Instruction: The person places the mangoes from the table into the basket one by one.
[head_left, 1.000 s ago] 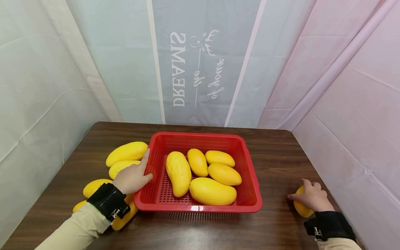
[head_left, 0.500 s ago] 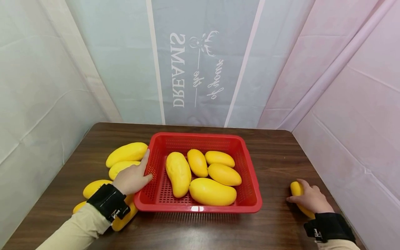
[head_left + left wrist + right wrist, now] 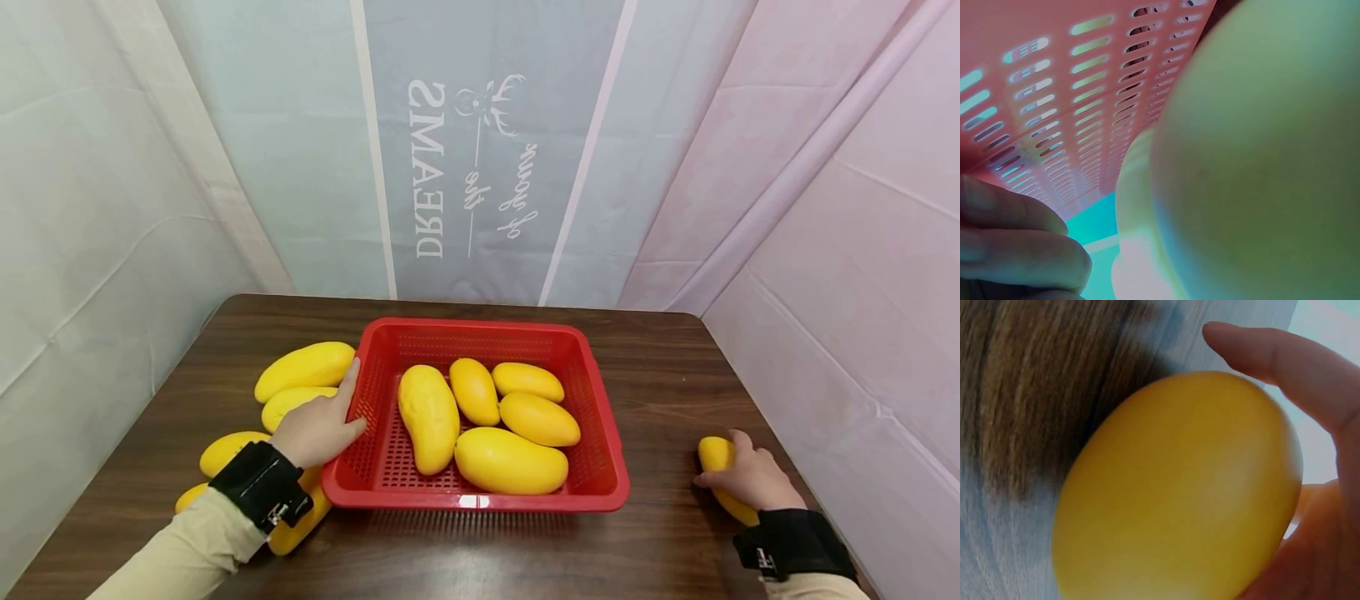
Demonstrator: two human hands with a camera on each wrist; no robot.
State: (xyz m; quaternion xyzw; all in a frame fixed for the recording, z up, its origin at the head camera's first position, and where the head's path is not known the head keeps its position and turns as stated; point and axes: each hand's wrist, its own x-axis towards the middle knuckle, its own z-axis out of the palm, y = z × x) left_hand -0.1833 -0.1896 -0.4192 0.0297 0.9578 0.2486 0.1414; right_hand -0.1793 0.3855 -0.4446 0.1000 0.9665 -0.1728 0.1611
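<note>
A red plastic basket point(image 3: 480, 500) with slotted walls stands mid-table, several yellow mangoes point(image 3: 427, 417) lying inside it. My left hand point(image 3: 318, 427) grips its left rim, thumb over the edge and fingers outside. In the left wrist view, curled fingers point(image 3: 1029, 250) show by the basket wall point(image 3: 1091, 81), and a pale mango point(image 3: 1260, 150) fills the right side. Far to the right, my right hand point(image 3: 757, 482) holds another mango point(image 3: 716, 454) from above, near the table edge. The right wrist view has this mango point(image 3: 1179, 487) close up beside the wood, a digit point(image 3: 1279, 356) arching past its end.
Several more mangoes point(image 3: 303, 371) lie on the brown wooden table point(image 3: 480, 558) left of the basket, partly hidden under my left hand and forearm. A printed cloth point(image 3: 487, 183) hangs behind the table, with pale cloth walls point(image 3: 862, 292) at both sides.
My right hand has shifted slightly, and the mango under it has turned so its far end now sticks out past the thumb. The left hand and basket stay in place.
</note>
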